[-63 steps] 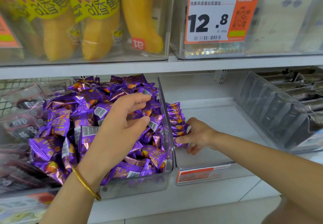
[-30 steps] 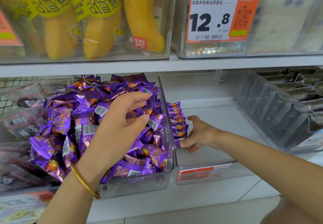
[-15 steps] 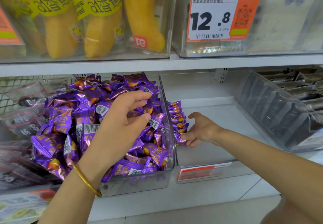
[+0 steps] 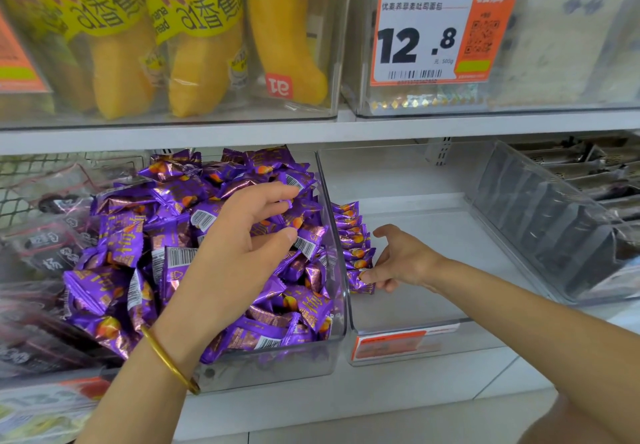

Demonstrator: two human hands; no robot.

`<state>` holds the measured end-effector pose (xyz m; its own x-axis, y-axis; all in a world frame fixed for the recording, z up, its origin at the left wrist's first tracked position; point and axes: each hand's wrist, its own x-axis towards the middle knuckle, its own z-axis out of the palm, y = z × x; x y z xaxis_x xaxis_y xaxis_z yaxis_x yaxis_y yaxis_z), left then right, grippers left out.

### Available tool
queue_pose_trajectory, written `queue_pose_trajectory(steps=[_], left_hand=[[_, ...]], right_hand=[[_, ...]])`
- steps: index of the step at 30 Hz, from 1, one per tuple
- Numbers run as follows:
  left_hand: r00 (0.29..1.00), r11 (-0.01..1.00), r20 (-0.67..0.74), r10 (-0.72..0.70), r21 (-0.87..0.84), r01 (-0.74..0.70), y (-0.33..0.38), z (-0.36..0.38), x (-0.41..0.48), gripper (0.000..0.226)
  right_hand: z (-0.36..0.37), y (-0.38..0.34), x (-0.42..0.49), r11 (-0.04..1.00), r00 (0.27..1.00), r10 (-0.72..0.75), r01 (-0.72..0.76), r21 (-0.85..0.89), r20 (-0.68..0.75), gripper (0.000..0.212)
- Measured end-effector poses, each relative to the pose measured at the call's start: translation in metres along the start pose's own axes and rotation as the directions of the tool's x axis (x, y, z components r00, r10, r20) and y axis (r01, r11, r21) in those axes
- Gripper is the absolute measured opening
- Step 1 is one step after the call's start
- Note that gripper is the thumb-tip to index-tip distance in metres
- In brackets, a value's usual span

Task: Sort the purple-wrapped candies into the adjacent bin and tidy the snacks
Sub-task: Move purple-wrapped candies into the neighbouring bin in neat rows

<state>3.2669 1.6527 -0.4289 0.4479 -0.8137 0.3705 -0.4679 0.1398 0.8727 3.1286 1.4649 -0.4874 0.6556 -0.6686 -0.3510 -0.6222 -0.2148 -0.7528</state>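
Here, on the lower white shelf, a clear plastic bin is heaped with shiny purple foil-wrapped candies lying at every angle, barcodes and orange print facing all ways. The left hand, a gold bangle on its wrist, rests on top of the heap with fingers curled and thumb apart from them; whether a candy is pinched under the palm cannot be told, since the hand covers that spot.

In the adjacent clear bin, a short row of purple candies runs front to back along the left wall, each packet standing on edge with its long axis across the row and its crimped ends pointing left and right. The right hand reaches in from the right, fingers spread loosely, fingertips touching the nearest packet at the front of the row without closing around it.

The rest of that bin's floor is bare. Dark packets to the right and left are blurred behind plastic. Above, yellow banana-shaped bread packs are cut off at the top, beside an orange-and-white price tag reading 12.8.
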Motion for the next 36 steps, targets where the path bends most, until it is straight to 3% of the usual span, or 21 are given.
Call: queue_pose_trajectory(steps=[8, 28, 32, 36], left_hand=[[1.000, 1.000, 0.009, -0.019, -0.006, 0.020, 0.001, -0.002, -0.001, 0.041], [0.994, 0.984, 0.105, 0.021, 0.174, -0.039, 0.004, -0.003, -0.002, 0.033], [0.923, 0.876, 0.379, 0.060, 0.423, -0.231, 0.000, -0.003, -0.004, 0.013], [0.846, 0.617, 0.527, -0.080, 0.692, -0.373, -0.001, 0.006, -0.007, 0.033]], right_hand=[[0.000, 0.002, -0.001, 1.000, 1.000, -0.010, 0.010, 0.019, 0.002, 0.082], [0.003, 0.000, 0.006, 0.993, 1.000, 0.022, -0.021, 0.120, -0.008, 0.069], [0.003, 0.000, 0.005, 0.991, 0.999, 0.041, -0.041, 0.131, 0.003, 0.070], [0.002, 0.001, 0.005, 0.986, 0.999, 0.040, -0.042, 0.164, 0.013, 0.072]])
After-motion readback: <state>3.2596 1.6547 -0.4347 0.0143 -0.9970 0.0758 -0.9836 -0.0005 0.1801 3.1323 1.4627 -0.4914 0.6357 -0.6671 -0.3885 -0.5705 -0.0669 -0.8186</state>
